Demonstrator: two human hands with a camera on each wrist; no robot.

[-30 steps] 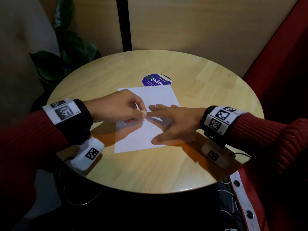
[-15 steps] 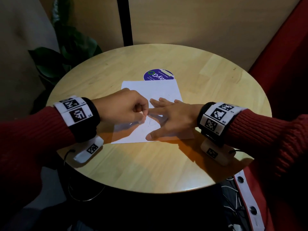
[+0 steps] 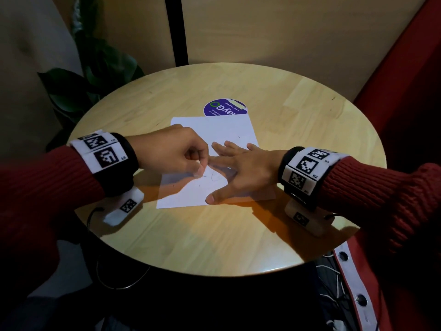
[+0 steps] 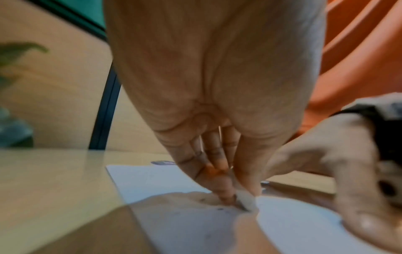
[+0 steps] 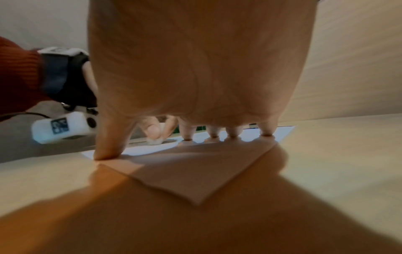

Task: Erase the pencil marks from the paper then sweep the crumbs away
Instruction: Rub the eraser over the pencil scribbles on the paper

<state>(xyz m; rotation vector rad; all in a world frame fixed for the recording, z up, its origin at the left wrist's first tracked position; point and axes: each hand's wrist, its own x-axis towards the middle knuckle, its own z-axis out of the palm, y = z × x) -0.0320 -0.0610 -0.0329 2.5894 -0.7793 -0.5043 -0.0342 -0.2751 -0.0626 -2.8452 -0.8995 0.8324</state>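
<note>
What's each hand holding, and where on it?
Left hand pinches a small white eraser by its upper part, tip on the paper. Right hand holds nothing, pressing flat on the paper.

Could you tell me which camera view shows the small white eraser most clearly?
The left wrist view: the small white eraser is close, pinched against the white paper sheet. The right wrist view shows it distant; the head view only a sliver.

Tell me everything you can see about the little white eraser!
The eraser is a small, whitish, soft-looking lump. The left hand pinches it between thumb and fingertips, so most of it is hidden. Its bottom end presses on the white paper, right by faint pencil marks, with dark crumbs nearby.
</note>
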